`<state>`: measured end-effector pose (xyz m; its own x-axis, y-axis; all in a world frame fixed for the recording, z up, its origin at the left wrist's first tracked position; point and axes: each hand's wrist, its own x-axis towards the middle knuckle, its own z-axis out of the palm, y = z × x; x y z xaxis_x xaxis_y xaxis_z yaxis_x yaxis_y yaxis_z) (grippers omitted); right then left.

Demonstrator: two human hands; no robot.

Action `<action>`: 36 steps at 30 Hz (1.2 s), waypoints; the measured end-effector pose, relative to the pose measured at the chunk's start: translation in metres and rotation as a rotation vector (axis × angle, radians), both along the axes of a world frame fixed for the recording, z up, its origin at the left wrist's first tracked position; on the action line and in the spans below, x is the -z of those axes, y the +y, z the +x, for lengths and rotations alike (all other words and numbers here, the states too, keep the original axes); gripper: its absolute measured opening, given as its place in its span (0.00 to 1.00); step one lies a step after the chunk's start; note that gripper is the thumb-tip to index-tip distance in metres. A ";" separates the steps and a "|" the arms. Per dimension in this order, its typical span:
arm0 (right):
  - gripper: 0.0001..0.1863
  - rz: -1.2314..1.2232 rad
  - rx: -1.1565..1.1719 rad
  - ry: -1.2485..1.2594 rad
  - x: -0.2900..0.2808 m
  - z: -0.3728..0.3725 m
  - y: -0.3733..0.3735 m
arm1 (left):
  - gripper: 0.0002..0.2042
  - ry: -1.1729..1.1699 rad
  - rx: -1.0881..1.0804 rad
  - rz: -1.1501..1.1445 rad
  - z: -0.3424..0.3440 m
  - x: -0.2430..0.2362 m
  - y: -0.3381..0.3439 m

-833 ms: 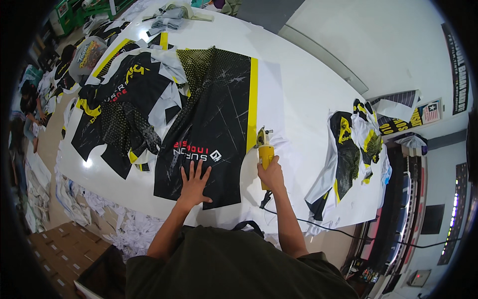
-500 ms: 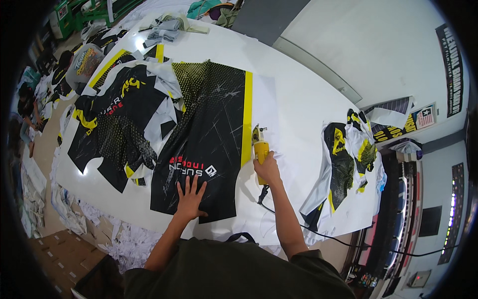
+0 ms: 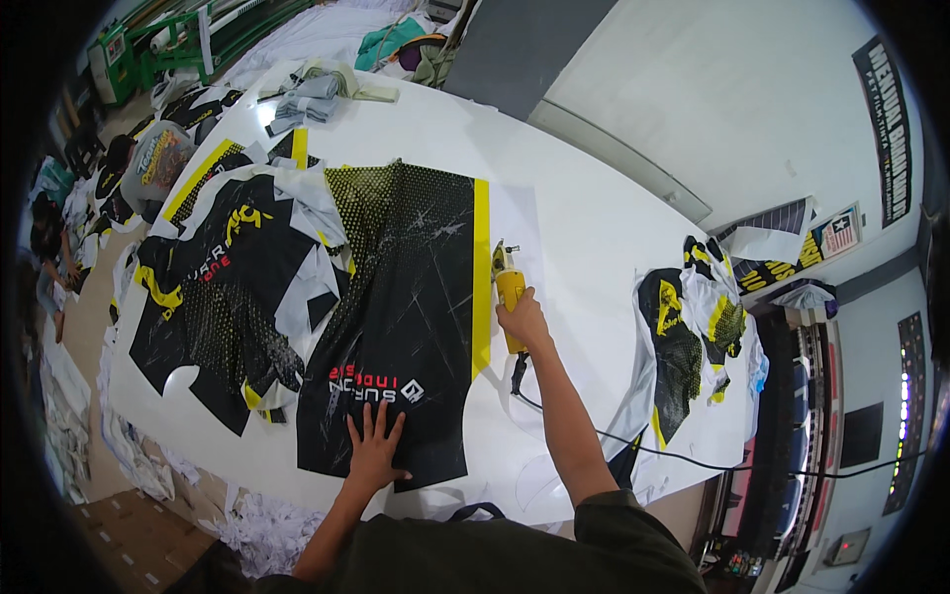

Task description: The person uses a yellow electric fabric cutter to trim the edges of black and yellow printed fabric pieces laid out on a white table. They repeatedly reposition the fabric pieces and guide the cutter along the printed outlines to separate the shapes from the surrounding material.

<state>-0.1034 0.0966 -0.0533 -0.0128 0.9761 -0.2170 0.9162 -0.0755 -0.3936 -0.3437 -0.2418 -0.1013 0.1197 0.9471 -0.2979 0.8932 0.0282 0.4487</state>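
Observation:
My left hand (image 3: 374,450) lies flat with fingers spread on a black fabric panel (image 3: 426,297) that has a yellow strip along its right edge and a dotted yellow-black top. In my right hand (image 3: 522,322) is a yellow handheld electric cloth cutter (image 3: 511,289), gripped round its body. The cutter's metal head points away from me, close beside the yellow strip; whether the blade touches the cloth I cannot tell. A black cord trails from its rear end to the right. White material shows just right of the strip.
Black, yellow and white cut pieces (image 3: 223,267) heap at the left of the white table (image 3: 584,267). Another pile (image 3: 678,337) lies at the right. Folded grey cloth (image 3: 307,99) rests at the far end. Scraps (image 3: 262,535) cover the floor; people (image 3: 158,163) sit at the left.
The view has tilted up, so the table appears lower. Against the panel, the cutter in my right hand has moved farther away along the yellow strip. My left hand stays by the lettering.

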 end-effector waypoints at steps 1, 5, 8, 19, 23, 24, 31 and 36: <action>0.38 -0.002 0.001 -0.008 0.001 -0.002 0.009 | 0.65 -0.001 0.000 0.004 0.000 -0.001 0.001; 0.40 -0.009 -0.009 -0.017 0.001 -0.006 0.042 | 0.65 -0.003 0.003 0.000 0.001 -0.004 0.002; 0.41 -0.035 0.008 -0.037 -0.005 -0.015 0.063 | 0.64 -0.011 0.003 0.002 0.000 -0.003 0.002; 0.42 0.000 0.000 -0.015 0.010 -0.031 0.154 | 0.63 -0.060 0.008 -0.035 -0.004 -0.006 0.007; 0.43 0.016 -0.014 -0.007 0.011 -0.038 0.182 | 0.63 -0.083 0.014 -0.038 -0.004 -0.004 0.005; 0.43 0.015 -0.019 -0.005 0.012 -0.041 0.187 | 0.63 -0.088 0.010 -0.040 -0.002 -0.003 0.002; 0.43 0.025 -0.035 0.035 0.011 -0.054 0.242 | 0.54 -0.043 -0.010 -0.100 0.001 -0.055 0.021; 0.41 0.067 0.009 0.055 0.011 -0.060 0.284 | 0.63 -0.133 -0.033 -0.005 0.000 -0.027 0.015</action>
<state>-0.1638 0.3807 -0.0643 -0.0137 0.9885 -0.1508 0.8924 -0.0560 -0.4477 -0.3438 -0.2266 -0.0744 0.1271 0.9497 -0.2863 0.8246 0.0593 0.5627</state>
